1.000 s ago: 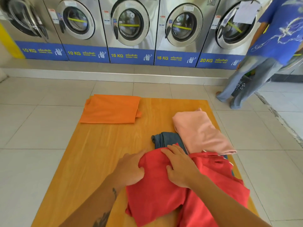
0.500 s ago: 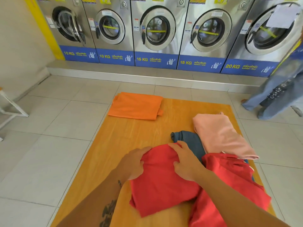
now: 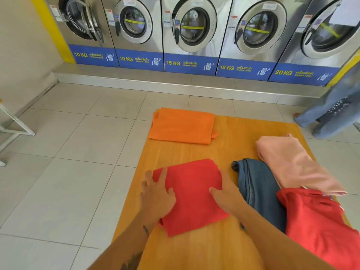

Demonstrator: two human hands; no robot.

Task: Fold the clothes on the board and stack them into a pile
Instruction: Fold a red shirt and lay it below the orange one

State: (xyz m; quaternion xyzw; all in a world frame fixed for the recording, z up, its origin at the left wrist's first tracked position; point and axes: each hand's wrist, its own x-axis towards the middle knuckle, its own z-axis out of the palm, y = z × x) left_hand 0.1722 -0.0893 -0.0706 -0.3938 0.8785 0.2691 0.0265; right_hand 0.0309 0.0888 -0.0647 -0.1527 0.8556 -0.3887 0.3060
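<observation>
Washing machines line the wall behind a wooden board on tiles. The left hand and right hand lie flat, fingers straight, pressing the folded red garment at the board's near left. Jeans lie half buried under a pink cloth and a red heap that the frame's edge cuts off.

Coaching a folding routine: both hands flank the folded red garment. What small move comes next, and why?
Probably lift the folded red garment with left hand and right hand onto the folded orange garment: red looks finished, and orange lies folded alone at the board's far left.
</observation>
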